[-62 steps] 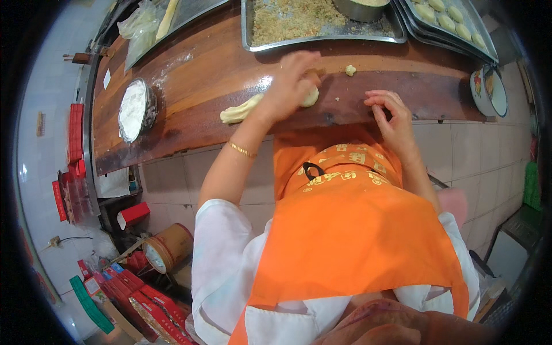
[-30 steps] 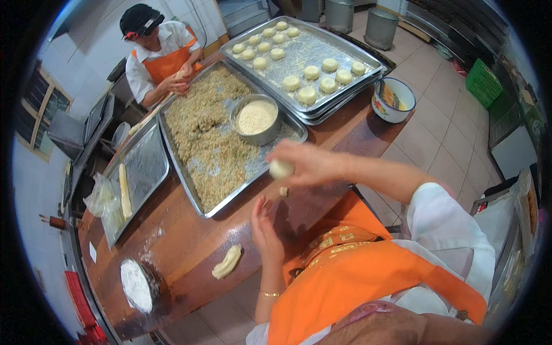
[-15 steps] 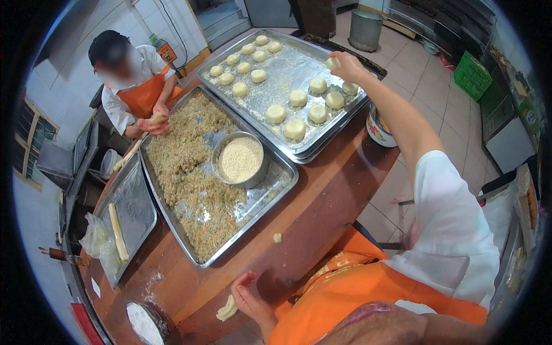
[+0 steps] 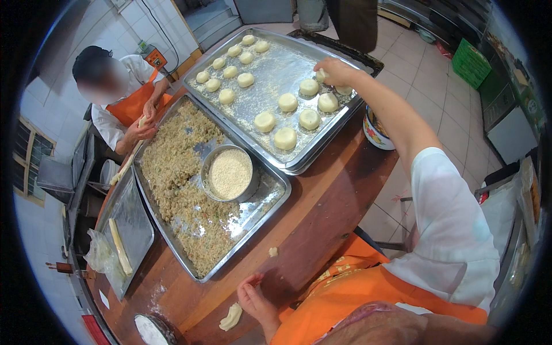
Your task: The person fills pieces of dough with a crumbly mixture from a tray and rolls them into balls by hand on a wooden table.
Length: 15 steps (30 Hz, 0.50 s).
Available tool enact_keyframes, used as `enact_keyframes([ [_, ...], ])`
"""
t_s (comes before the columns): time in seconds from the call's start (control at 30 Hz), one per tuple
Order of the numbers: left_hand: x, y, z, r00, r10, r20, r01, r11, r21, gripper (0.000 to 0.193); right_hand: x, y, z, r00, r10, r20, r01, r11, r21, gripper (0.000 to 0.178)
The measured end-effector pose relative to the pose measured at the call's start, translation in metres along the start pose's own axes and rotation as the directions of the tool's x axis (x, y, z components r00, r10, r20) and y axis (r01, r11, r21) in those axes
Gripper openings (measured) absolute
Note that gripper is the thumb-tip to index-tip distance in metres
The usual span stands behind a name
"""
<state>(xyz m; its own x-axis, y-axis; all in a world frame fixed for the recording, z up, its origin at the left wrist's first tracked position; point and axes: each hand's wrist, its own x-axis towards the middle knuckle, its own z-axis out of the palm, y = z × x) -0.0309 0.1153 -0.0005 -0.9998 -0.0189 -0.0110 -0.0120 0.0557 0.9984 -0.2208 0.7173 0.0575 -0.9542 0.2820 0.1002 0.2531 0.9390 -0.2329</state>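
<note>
My right hand (image 4: pixel 339 73) reaches over the far right of a metal tray (image 4: pixel 276 63), its fingers closed round a pale round dough bun (image 4: pixel 321 75). Several similar buns stand on the flour-dusted tray, one partly hidden under my hand. Close to the table's front edge, my left hand (image 4: pixel 257 300) is open and loosely curled, holding nothing. Beside it lies a flattened piece of dough (image 4: pixel 231 317), and a small dough scrap (image 4: pixel 273 252) sits farther off.
A second tray (image 4: pixel 282 192) holds crumbly filling and a metal bowl (image 4: pixel 253 187) of pale grains. Left of it are a tray with a dough roll (image 4: pixel 121 247) and a flour tub (image 4: pixel 150 330). Across the table, a co-worker (image 4: pixel 129 98) handles dough. A patterned bowl (image 4: pixel 376 135) stands at right.
My right hand has lowered toward the tray with the bun. My left hand's fingers have curled in slightly. The view has shifted a little, and the co-worker's hands have moved.
</note>
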Motion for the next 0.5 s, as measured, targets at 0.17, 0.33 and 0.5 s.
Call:
enact_keyframes([
  [0.17,-0.003,0.003,0.001,1.000,0.015,-0.005,-0.015,1.000,0.014,0.028,-0.010,-0.011,-0.004,0.998,0.005,-0.065,-0.004,1.000,0.027,0.044],
  [0.33,-0.005,-0.002,0.000,1.000,-0.002,0.003,0.002,1.000,0.011,0.028,-0.014,-0.013,0.000,0.995,-0.064,-0.070,0.068,0.996,0.052,0.042],
  [0.5,-0.005,-0.003,0.000,1.000,0.004,0.022,-0.004,1.000,0.002,0.027,-0.001,0.007,0.005,0.989,-0.052,-0.142,0.047,0.998,-0.039,0.051],
])
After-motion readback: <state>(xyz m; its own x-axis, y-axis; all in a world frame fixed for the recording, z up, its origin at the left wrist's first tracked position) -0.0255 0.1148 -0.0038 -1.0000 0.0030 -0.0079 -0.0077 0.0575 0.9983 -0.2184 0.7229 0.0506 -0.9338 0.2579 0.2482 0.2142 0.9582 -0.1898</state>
